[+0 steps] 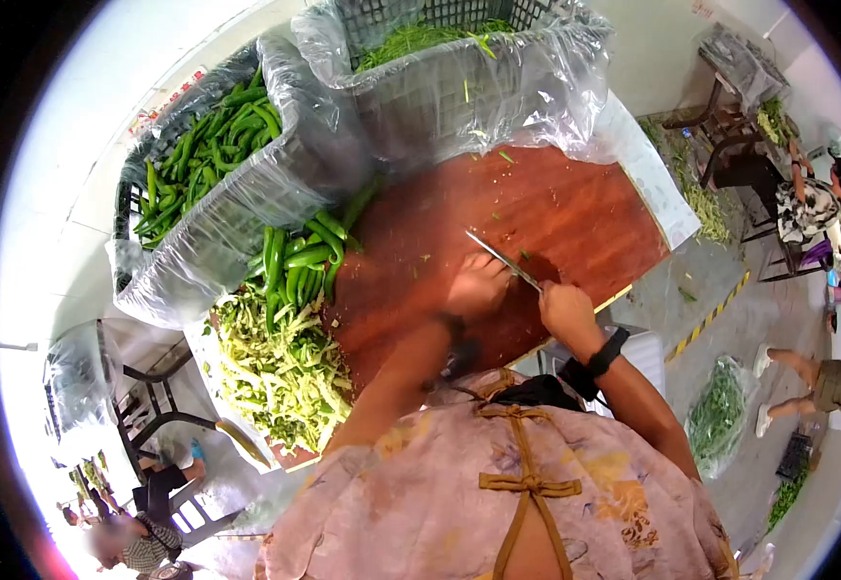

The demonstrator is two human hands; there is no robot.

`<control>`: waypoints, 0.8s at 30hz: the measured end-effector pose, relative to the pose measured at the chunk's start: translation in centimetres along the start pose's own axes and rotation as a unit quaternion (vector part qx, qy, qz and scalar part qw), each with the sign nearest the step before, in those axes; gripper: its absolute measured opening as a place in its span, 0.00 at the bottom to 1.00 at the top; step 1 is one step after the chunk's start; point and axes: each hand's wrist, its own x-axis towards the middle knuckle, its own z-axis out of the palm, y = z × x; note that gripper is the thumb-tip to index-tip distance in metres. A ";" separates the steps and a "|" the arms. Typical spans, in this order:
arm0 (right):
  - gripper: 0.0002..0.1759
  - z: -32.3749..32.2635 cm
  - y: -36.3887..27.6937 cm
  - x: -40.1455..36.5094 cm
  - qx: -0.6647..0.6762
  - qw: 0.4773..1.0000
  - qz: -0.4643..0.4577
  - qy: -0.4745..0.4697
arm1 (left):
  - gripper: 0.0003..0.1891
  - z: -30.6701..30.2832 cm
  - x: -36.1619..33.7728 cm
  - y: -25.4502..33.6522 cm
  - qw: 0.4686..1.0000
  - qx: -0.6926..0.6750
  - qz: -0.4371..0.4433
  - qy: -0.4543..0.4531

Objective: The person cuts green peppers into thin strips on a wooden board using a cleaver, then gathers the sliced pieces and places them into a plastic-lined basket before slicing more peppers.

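My right hand (568, 311) is closed round the handle of a knife (506, 261), whose thin blade points up and left over the reddish-brown board (411, 232). Close to the blade, my left hand (479, 283) rests low on the board with its fingers bent together; whatever lies under them is too small to make out. Whole green peppers (309, 256) lie at the board's left side. Below them is a heap of pale cores and trimmings (280, 372). Small green bits are scattered on the board.
A plastic-lined crate of green peppers (213, 145) stands at upper left, beside a lined crate with shredded green pieces (430, 39). A bag of greens (720, 416) lies on the floor at right. Other people are at far right and lower left, near chairs.
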 end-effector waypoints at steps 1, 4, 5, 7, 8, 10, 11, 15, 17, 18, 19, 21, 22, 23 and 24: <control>0.10 0.0 0.1 -0.6 -0.021 0.999 0.018 -0.021 | 0.12 0.5 0.0 -0.3 1.000 0.005 0.011 -0.003; 0.10 0.5 0.5 -0.1 -0.031 0.999 0.019 -0.026 | 0.12 0.3 -0.3 0.0 0.999 0.029 -0.003 -0.023; 0.10 0.8 0.6 0.2 -0.014 1.000 0.009 -0.011 | 0.12 0.0 -0.2 0.2 0.999 0.030 -0.004 -0.021; 0.10 1.0 0.6 0.8 -0.001 1.000 0.007 0.001 | 0.14 -0.2 -0.2 0.2 0.997 0.032 -0.036 -0.053; 0.10 1.0 0.7 0.8 0.013 1.000 0.009 0.014 | 0.14 -0.3 -0.1 0.3 0.998 0.032 -0.033 -0.052; 0.10 0.9 0.5 0.8 0.005 1.000 0.008 0.016 | 0.15 -0.2 0.1 0.5 0.999 0.031 -0.022 -0.033; 0.10 0.9 0.4 0.7 0.000 1.000 0.005 0.014 | 0.15 -0.2 0.0 0.6 0.999 0.031 -0.022 -0.032; 0.09 -0.6 -0.3 -0.4 -0.015 1.000 0.015 -0.018 | 0.16 0.8 -0.7 -0.4 0.996 0.026 -0.029 -0.081; 0.09 0.7 0.5 -0.5 -0.019 0.999 0.025 -0.015 | 0.16 1.2 -0.6 -0.4 0.998 0.019 -0.027 -0.061; 0.09 0.9 0.4 -0.1 -0.013 1.000 0.012 0.002 | 0.16 1.1 -0.6 -0.3 0.997 0.028 -0.033 -0.064; 0.09 1.0 0.3 0.1 -0.013 1.000 0.011 0.001 | 0.16 0.9 -0.7 -0.1 0.996 0.034 -0.038 -0.068; 0.10 1.0 0.4 1.1 -0.003 1.000 -0.006 0.014 | 0.15 0.7 -0.5 -0.3 0.996 0.046 -0.037 -0.073; 0.10 1.0 0.4 1.2 -0.003 1.000 -0.005 0.013 | 0.15 0.8 -0.5 -0.3 0.995 0.054 -0.032 -0.079; 0.10 1.0 0.4 1.4 0.002 1.000 0.009 0.020 | 0.15 0.9 -0.5 -0.3 0.995 0.054 -0.031 -0.078; 0.10 0.8 0.3 1.4 0.008 0.999 0.021 0.027 | 0.15 0.7 -0.5 -0.2 0.996 0.050 -0.032 -0.062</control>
